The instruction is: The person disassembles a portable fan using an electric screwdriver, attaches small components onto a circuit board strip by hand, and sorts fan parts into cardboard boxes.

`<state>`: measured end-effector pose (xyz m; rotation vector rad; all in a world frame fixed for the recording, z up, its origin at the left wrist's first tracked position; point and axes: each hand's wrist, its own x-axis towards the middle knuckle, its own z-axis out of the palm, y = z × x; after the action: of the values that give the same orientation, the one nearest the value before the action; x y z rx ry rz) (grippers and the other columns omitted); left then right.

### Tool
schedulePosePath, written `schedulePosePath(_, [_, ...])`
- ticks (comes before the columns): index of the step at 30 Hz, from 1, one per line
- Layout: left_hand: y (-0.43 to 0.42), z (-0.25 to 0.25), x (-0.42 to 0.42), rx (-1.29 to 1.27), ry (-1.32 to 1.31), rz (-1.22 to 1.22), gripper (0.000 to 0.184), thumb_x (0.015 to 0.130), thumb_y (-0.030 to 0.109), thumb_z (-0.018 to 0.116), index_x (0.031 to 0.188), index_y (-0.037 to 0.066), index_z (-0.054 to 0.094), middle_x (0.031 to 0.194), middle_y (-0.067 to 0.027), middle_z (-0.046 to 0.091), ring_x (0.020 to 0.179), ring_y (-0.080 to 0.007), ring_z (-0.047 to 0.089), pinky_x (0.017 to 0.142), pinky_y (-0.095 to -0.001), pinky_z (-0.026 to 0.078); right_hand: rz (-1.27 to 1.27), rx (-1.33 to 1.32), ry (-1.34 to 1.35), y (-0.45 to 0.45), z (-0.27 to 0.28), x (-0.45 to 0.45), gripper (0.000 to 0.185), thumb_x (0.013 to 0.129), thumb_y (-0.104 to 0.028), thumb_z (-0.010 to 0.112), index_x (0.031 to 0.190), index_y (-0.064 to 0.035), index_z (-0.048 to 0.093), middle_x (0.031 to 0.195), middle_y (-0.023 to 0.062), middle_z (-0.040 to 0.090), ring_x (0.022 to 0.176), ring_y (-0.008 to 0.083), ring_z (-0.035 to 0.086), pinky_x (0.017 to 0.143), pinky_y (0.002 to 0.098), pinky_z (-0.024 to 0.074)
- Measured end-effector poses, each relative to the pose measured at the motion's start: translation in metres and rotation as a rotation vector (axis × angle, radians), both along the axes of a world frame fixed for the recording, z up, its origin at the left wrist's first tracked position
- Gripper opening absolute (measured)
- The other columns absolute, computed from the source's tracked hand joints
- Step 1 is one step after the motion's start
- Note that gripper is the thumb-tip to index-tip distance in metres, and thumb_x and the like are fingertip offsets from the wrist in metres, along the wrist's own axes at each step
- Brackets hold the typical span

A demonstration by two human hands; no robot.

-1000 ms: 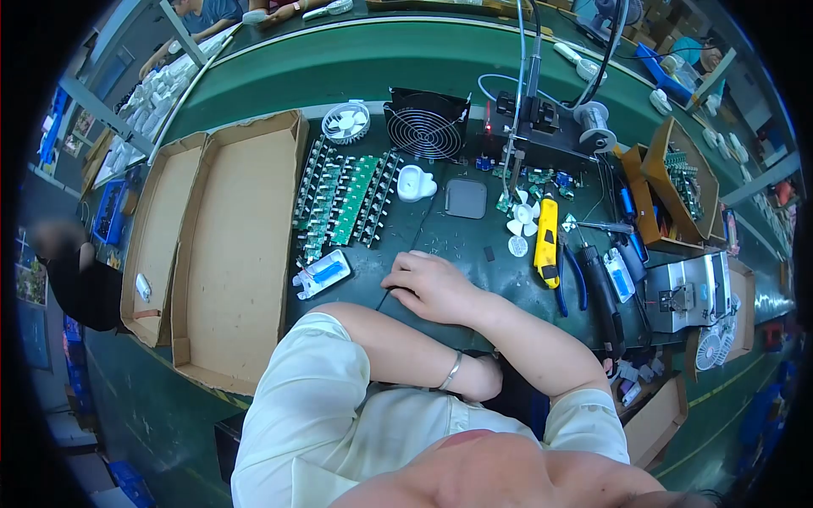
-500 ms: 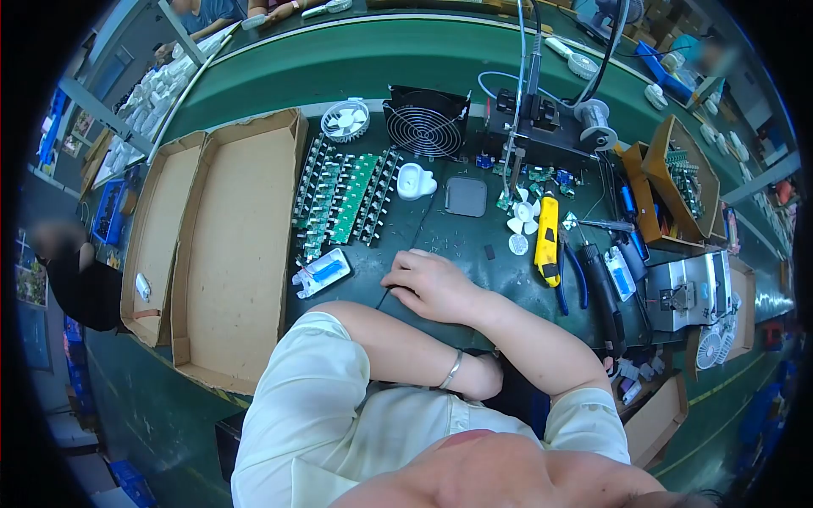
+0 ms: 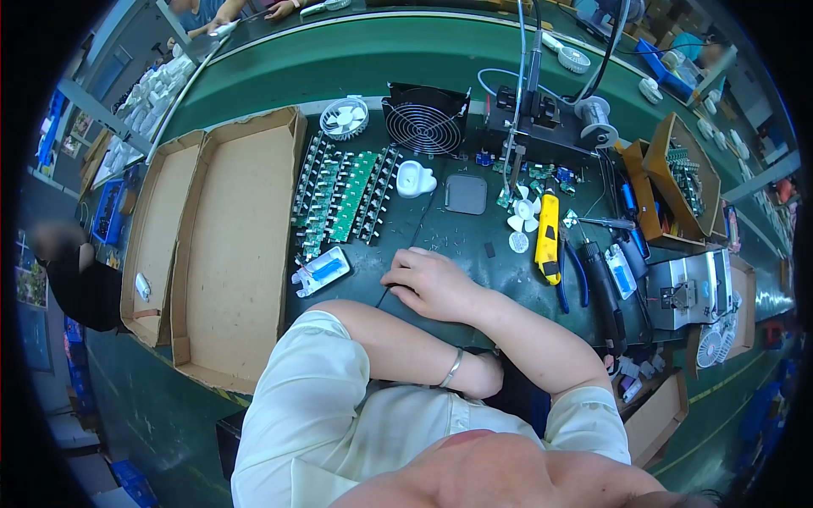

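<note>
My right hand (image 3: 428,284) rests on the green work mat, fingers loosely bent and thumb apart. A thin dark cord (image 3: 417,230) runs down to it and shows again by the thumb; no grip on it is visible. Left of that hand lies a white casing with a blue part (image 3: 323,272). Rows of green circuit boards (image 3: 345,199) lie beyond it. My left hand (image 3: 484,377) is low by my lap, below the mat's front edge, its fingers hidden. A bracelet (image 3: 453,369) circles that wrist.
Cardboard trays (image 3: 233,245) stand at left. A black fan with a wire guard (image 3: 425,127), a solder wire spool (image 3: 595,118) and a white fan blade (image 3: 524,212) are farther back. At right lie a yellow-handled tool (image 3: 548,237), blue pliers (image 3: 573,275) and a metal device (image 3: 690,292).
Both my hands stay where they were. On the belt at upper right, a white handheld fan has shifted slightly left and away. At upper left, another person's hand has moved onto a white item.
</note>
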<state>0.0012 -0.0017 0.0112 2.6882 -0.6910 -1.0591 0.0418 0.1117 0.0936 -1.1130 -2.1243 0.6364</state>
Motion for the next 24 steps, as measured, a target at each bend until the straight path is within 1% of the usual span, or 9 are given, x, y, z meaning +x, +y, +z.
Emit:
schedulePosePath(11, [-0.001, -0.004, -0.001, 0.005, 0.002, -0.010, 0.039, 0.070, 0.027, 0.074, 0.104, 0.009, 0.069, 0.118, -0.0102, 0.063, 0.119, -0.0301, 0.052, 0.104, -0.0488, 0.038, -0.002, 0.000, 0.004, 0.000, 0.001, 0.000, 0.014, 0.081, -0.010, 0.062, 0.093, -0.0074, 0.066, 0.092, 0.0090, 0.056, 0.091, 0.0283, 0.056, 0.080, 0.0394, 0.0482])
schedulePosePath(13, [0.001, 0.001, -0.001, 0.003, -0.011, -0.033, 0.036, 0.074, 0.026, 0.070, 0.105, 0.009, 0.069, 0.118, -0.0099, 0.063, 0.118, -0.0298, 0.053, 0.103, -0.0486, 0.038, -0.001, 0.001, 0.004, 0.000, 0.000, 0.000, 0.014, 0.081, -0.010, 0.062, 0.094, -0.0075, 0.066, 0.092, 0.0088, 0.056, 0.091, 0.0281, 0.056, 0.080, 0.0393, 0.0481])
schedulePosePath(14, [0.000, -0.004, -0.001, 0.002, -0.011, -0.033, 0.036, 0.074, 0.026, 0.070, 0.105, 0.009, 0.069, 0.118, -0.0099, 0.063, 0.118, -0.0298, 0.053, 0.103, -0.0486, 0.038, -0.001, 0.001, 0.004, 0.000, -0.001, 0.000, 0.014, 0.081, -0.010, 0.062, 0.094, -0.0075, 0.066, 0.092, 0.0088, 0.056, 0.091, 0.0281, 0.056, 0.080, 0.0393, 0.0481])
schedulePosePath(16, [-0.003, -0.015, 0.000, -0.021, -0.003, -0.018, 0.031, 0.078, 0.024, 0.066, 0.105, 0.009, 0.068, 0.117, -0.0102, 0.063, 0.117, -0.0296, 0.054, 0.102, -0.0484, 0.039, -0.003, -0.001, -0.011, 0.000, -0.002, 0.000, 0.014, 0.081, -0.011, 0.062, 0.094, -0.0076, 0.066, 0.093, 0.0088, 0.056, 0.092, 0.0280, 0.056, 0.080, 0.0393, 0.0480])
schedulePosePath(19, [-0.001, -0.010, -0.002, -0.015, -0.023, -0.027, 0.029, 0.080, 0.023, 0.063, 0.104, 0.008, 0.068, 0.117, -0.0102, 0.063, 0.116, -0.0294, 0.055, 0.101, -0.0482, 0.040, -0.002, -0.005, -0.013, 0.000, 0.000, 0.000, 0.014, 0.081, -0.011, 0.062, 0.095, -0.0077, 0.065, 0.093, 0.0088, 0.055, 0.092, 0.0279, 0.056, 0.080, 0.0393, 0.0479])
schedulePosePath(24, [-0.001, -0.009, -0.001, -0.004, -0.014, -0.037, 0.031, 0.078, 0.025, 0.064, 0.104, 0.008, 0.068, 0.117, -0.0096, 0.063, 0.116, -0.0293, 0.054, 0.102, -0.0482, 0.040, -0.001, -0.005, -0.014, 0.000, -0.001, 0.000, 0.014, 0.081, -0.011, 0.061, 0.095, -0.0078, 0.065, 0.093, 0.0089, 0.055, 0.092, 0.0282, 0.056, 0.080, 0.0394, 0.0479])
